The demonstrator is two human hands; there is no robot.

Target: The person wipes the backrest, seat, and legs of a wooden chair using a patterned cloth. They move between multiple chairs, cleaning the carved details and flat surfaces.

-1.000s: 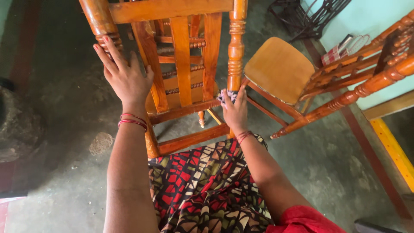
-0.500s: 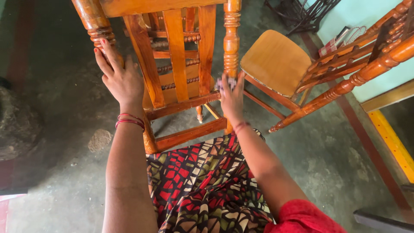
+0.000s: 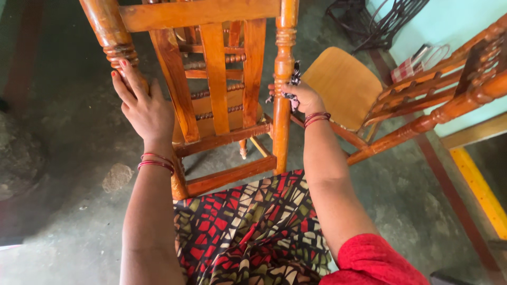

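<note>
Upside-down glossy orange-brown wooden chair with turned legs (image 3: 216, 79) fills the upper centre of the frame, legs pointing up toward the camera. Left hand (image 3: 142, 108), at centre left, spread flat with fingers extended against the left turned leg (image 3: 113, 39), bracing rather than clasping. Right hand (image 3: 301, 95), just right of centre, closed round a crumpled black-and-white patterned cloth (image 3: 290, 84), pressing it to the right turned leg (image 3: 282, 79).

Possible trouble, judged from this pose: only an open palm steadying the left side, so a firm push from the cloth could rock or twist the chair sideways. Could also knock into the second wooden chair with a pale curved seat (image 3: 343, 84), lying just beside it at upper right. Fingers near the slats and rungs, so a pinch seems possible if the frame shifts. Loose cloth ends might snag on the turned rings. Red bangles (image 3: 156, 161) at lower left could scuff the varnish.

Containers: none clearly seen. Only a small red-checked bundle (image 3: 409, 66) at upper right against the pale green wall; contents not discernible.
</note>
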